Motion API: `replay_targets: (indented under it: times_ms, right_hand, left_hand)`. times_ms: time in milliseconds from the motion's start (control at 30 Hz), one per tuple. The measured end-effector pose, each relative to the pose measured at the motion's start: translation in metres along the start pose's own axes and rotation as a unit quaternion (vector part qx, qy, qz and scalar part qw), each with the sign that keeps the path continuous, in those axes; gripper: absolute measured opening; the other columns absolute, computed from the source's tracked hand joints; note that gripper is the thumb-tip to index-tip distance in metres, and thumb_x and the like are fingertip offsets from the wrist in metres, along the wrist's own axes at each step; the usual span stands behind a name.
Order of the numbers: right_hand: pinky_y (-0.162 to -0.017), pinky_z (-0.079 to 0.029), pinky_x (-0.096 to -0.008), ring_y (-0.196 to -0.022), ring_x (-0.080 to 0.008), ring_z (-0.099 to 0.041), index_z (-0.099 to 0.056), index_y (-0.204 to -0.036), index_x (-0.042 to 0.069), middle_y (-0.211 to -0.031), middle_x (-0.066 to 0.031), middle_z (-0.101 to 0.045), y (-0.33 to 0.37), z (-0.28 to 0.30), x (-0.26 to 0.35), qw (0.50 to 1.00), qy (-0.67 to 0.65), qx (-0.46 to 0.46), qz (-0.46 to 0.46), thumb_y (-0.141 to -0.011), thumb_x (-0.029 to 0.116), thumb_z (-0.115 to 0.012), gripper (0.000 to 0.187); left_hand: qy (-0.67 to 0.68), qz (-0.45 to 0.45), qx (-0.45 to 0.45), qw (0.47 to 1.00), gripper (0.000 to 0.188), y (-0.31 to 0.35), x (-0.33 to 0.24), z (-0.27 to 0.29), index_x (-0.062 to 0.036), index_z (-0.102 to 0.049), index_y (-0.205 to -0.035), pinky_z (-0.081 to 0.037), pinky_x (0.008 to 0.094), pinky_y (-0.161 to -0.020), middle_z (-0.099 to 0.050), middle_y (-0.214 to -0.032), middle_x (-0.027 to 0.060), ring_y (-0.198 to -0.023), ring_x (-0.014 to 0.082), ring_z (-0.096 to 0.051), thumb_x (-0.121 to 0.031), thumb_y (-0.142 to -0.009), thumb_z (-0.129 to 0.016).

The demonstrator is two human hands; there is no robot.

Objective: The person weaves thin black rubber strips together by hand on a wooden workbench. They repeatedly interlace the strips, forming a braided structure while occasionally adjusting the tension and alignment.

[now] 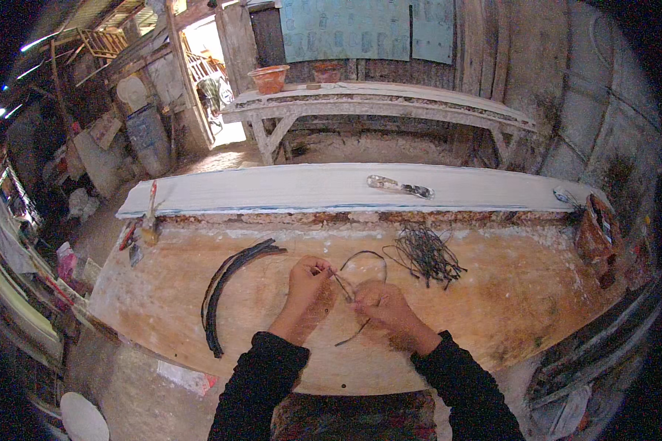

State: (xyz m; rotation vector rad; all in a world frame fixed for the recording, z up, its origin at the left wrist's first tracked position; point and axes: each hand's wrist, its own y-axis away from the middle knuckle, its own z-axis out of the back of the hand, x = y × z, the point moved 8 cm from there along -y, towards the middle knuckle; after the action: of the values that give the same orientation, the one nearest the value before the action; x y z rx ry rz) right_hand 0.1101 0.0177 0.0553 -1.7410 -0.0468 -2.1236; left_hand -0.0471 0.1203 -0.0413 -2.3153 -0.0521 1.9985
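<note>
My left hand (307, 278) and my right hand (381, 303) meet over a worn wooden workbench (507, 301). Both pinch a thin dark cord (362, 257) that loops up and away between them, with a loose end (351, 336) trailing below my right hand. A tangle of similar dark cords (425, 254) lies just right of the loop. Left of my left hand, several curved black strips (224, 283) lie in an arc on the bench.
A long white board (294, 187) runs across the back of the bench with a flat tool (399, 187) on it. A brush (151, 224) rests at its left end. A second bench with clay pots (269, 77) stands behind. Clutter fills the left side.
</note>
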Motion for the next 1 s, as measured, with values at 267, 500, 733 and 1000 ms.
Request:
replay_targets:
  times_ms: [267, 500, 733, 1000]
  right_hand:
    - [-0.068, -0.040, -0.0269, -0.074, -0.0122, -0.050, -0.051, -0.072, 0.002, -0.073, -0.0031, -0.054, -0.001, 0.088, -0.027, 0.938, 0.140, -0.317, 0.000, -0.074, 0.004, -0.062, 0.011]
    - [-0.063, -0.041, -0.0263, -0.068, -0.0119, -0.050, -0.055, -0.078, 0.003, -0.070, -0.0027, -0.054, -0.004, 0.100, -0.051, 0.920, 0.184, -0.346, -0.031, -0.075, 0.004, -0.061, 0.007]
    - [-0.062, -0.041, -0.0272, -0.068, -0.0142, -0.051, -0.061, -0.085, 0.002, -0.073, -0.0048, -0.053, -0.006, 0.097, -0.043, 0.915, 0.203, -0.349, 0.020, -0.074, 0.006, -0.065, 0.012]
    - [-0.069, -0.041, -0.0281, -0.080, -0.0174, -0.051, -0.063, -0.078, 0.004, -0.082, -0.0055, -0.048, -0.006, 0.083, -0.044, 0.948, 0.169, -0.261, 0.073, -0.072, 0.006, -0.067, 0.008]
  left_hand:
    - [-0.090, -0.024, 0.227, 0.969, 0.008, 0.051, -0.057, -0.069, -0.0031, -0.060, -0.074, -0.042, 0.0236, -0.060, -0.056, -0.078, 0.0018, -0.067, 0.0098, -0.052, -0.008, -0.074, -0.067]
    - [-0.201, -0.111, 0.328, 0.916, 0.012, 0.088, -0.081, -0.110, -0.0054, -0.057, -0.076, -0.042, 0.0244, -0.061, -0.054, -0.078, 0.0014, -0.071, 0.0100, -0.052, -0.012, -0.075, -0.067]
    - [-0.211, -0.096, 0.273, 0.934, 0.011, 0.075, -0.079, -0.092, -0.0052, -0.056, -0.075, -0.042, 0.0240, -0.058, -0.052, -0.075, 0.0019, -0.067, 0.0097, -0.050, -0.011, -0.075, -0.067]
    - [-0.180, -0.005, -0.024, 0.983, 0.008, 0.034, -0.074, -0.021, -0.0023, -0.058, -0.073, -0.042, 0.0256, -0.054, -0.055, -0.075, 0.0026, -0.064, 0.0098, -0.050, -0.006, -0.074, -0.066]
